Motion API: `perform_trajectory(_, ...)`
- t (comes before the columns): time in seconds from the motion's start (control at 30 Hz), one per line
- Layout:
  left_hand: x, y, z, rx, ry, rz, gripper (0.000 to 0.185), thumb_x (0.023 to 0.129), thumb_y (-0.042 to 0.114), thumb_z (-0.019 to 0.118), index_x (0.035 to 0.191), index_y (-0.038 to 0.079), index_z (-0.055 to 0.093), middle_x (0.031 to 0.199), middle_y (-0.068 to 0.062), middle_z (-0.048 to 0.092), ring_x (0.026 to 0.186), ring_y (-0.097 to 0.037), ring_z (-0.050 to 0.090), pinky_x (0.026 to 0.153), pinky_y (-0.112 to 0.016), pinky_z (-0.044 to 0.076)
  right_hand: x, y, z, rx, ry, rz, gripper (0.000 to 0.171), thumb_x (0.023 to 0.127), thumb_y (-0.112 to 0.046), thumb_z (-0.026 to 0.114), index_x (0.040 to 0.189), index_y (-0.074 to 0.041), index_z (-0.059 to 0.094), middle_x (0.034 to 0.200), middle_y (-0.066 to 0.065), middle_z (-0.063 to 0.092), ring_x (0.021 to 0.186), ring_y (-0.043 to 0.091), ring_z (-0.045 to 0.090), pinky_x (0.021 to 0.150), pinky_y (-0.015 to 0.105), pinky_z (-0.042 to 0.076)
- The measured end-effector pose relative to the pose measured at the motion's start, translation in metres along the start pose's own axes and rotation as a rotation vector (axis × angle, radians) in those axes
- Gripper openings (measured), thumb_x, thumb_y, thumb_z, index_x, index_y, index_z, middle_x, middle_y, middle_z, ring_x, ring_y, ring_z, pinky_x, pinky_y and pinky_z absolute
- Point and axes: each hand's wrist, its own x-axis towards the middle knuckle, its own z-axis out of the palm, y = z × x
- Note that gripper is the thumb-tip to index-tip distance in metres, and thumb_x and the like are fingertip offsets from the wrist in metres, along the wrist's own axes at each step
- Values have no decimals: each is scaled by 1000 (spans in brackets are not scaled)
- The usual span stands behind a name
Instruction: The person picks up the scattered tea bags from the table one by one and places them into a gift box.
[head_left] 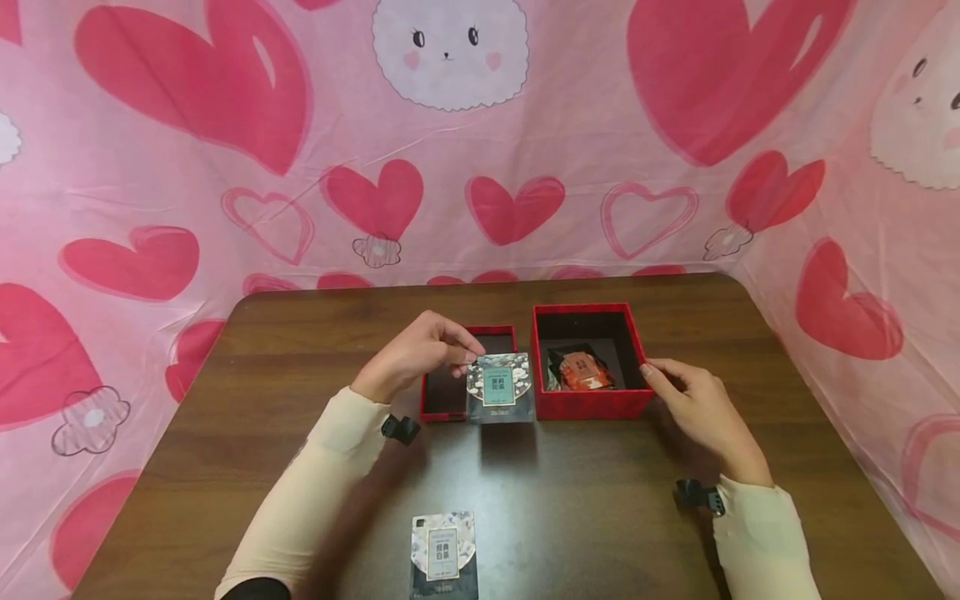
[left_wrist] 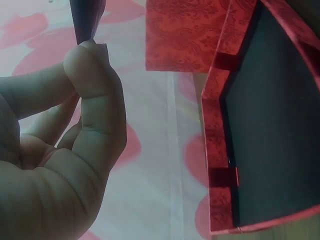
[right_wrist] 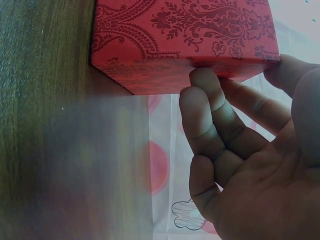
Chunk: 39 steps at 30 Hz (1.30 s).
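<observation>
My left hand [head_left: 471, 353] pinches the top edge of a dark sachet [head_left: 500, 388] with a floral label. The sachet hangs upright over the front of a shallow red lid [head_left: 433, 398]. In the left wrist view, thumb and forefinger [left_wrist: 90, 55] squeeze the sachet's edge [left_wrist: 86, 17], with the lid's dark inside [left_wrist: 272, 125] beside them. My right hand [head_left: 654, 375] rests its fingers against the right wall of a red patterned box [head_left: 592, 404]; the right wrist view shows the fingertips [right_wrist: 205, 80] touching the box [right_wrist: 185, 40]. An orange packet [head_left: 587, 372] lies inside the box.
A second dark sachet [head_left: 444, 554] lies flat at the near edge of the brown wooden table [head_left: 225, 433]. A pink cloth with red hearts [head_left: 187, 83] walls in the table at the back and on both sides.
</observation>
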Motion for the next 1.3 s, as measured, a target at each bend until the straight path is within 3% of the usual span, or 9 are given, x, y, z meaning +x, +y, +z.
perform_trajectory(0.3,16,8,5,-3,10,-20,12,91,-2,69,98,0,79,89,-14,73,63,-22,63,84,-61,53,0,-1,0,-3,2,6,48,105,-39,53,131,0,64,127,24,64,116,44,59,95,65,44)
perform_trajectory(0.5,29,16,10,-1,-8,23,12,91,-3,68,98,-1,78,89,-14,73,62,-21,62,77,-52,57,0,0,0,-2,8,16,49,105,-40,53,132,-1,64,128,24,63,117,45,59,96,65,43)
perform_trajectory(0.83,54,24,24,-56,-25,48,13,91,-7,66,97,-5,77,85,-15,72,60,-19,61,86,-62,51,-2,1,0,-15,7,18,48,105,-39,54,131,0,64,128,25,63,118,46,58,96,66,43)
perform_trajectory(1.03,65,31,29,-67,-21,34,12,92,-6,66,98,-5,76,86,-15,71,60,-19,60,80,-50,57,-1,0,1,-9,-5,20,50,105,-41,53,132,0,63,128,24,63,117,45,58,96,65,44)
perform_trajectory(1.17,73,36,34,-81,-28,31,11,93,-4,67,99,-5,76,86,-16,70,61,-20,60,83,-52,57,-2,0,0,-5,-14,31,51,105,-42,52,133,-1,63,129,24,63,116,45,59,95,65,45)
perform_trajectory(1.3,80,41,39,-74,-25,36,11,93,-5,67,100,-6,76,85,-15,70,61,-20,60,76,-45,58,-1,-1,0,-5,-14,29,51,105,-41,52,133,0,63,128,24,63,115,44,59,95,65,45)
